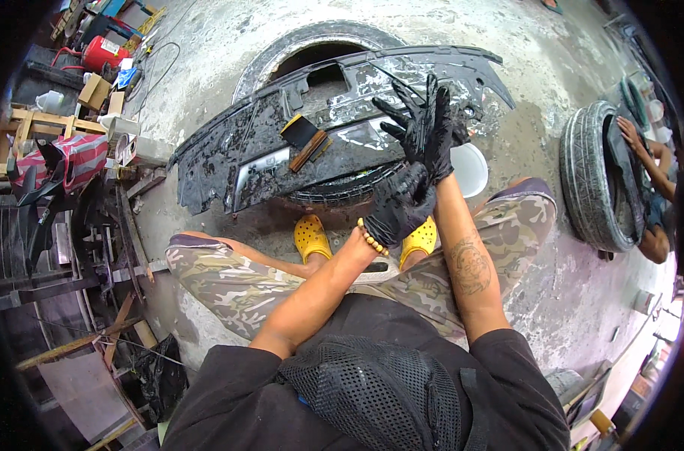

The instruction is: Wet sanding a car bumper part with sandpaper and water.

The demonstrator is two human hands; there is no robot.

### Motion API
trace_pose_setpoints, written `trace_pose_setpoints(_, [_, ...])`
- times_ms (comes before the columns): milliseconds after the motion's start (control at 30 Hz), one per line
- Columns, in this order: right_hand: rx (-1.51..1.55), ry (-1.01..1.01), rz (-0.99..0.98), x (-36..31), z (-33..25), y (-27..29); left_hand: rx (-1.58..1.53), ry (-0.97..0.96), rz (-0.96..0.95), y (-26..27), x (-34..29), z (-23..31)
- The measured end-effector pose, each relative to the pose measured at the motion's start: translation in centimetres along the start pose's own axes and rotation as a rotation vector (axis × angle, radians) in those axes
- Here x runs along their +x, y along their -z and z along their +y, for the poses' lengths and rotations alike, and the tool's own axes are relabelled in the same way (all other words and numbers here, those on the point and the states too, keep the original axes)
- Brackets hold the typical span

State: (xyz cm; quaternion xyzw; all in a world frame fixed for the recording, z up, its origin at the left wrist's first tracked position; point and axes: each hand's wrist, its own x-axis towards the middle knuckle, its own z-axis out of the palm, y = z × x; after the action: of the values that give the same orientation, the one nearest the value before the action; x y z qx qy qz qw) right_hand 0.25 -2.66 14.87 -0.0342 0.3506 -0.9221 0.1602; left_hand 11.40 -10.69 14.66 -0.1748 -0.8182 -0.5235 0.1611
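Note:
Both my hands wear black gloves. My right hand (421, 124) is raised with its fingers spread over the right end of a wet black plastic car panel (266, 146). Closed fingers of my left hand (403, 204), which has a yellow bead bracelet (372, 236) at the wrist, grip the right glove (438, 161) near its cuff. The panel rests across a tyre (342, 188) lying on the floor. On it sit a dark sheet with a yellow edge (301, 131) and a brown strip-like block (309, 155). A round white container (471, 170) stands just right of my hands.
At right, another person's hands (632, 135) touch a tyre (588, 177) standing upright. Yellow clogs (312, 236) are on my feet below the panel. To the left are a red tank (105, 54), a striped bag (82, 161), wooden pieces and scrap frames.

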Motion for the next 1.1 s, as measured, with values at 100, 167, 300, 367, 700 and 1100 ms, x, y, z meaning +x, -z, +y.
trace_pose_setpoints(100, [0.096,0.023,0.09,0.3,0.3,-0.2,0.085,-0.101,0.058,0.4,0.2,0.2])
trace_pose_setpoints(167, [0.053,0.09,0.068,0.2,0.4,-0.4,0.122,-0.13,0.048,0.4,0.1,0.7])
trace_pose_setpoints(300, [0.045,0.121,0.04,-0.7,0.2,-0.7,0.129,-0.162,-0.017,0.3,-0.7,1.8])
trace_pose_setpoints(367, [0.171,0.033,-0.053,-1.0,-0.3,-0.7,0.045,-0.048,-0.117,0.9,-1.2,1.4])
trace_pose_setpoints(700, [0.718,-0.668,-0.348,-5.5,3.0,-0.5,0.178,-0.046,-0.166,7.3,-4.3,-6.8])
trace_pose_setpoints(1100, [0.52,-0.624,-0.531,-8.1,3.9,-0.1,-0.902,0.636,-0.27,7.7,-4.5,-4.5])
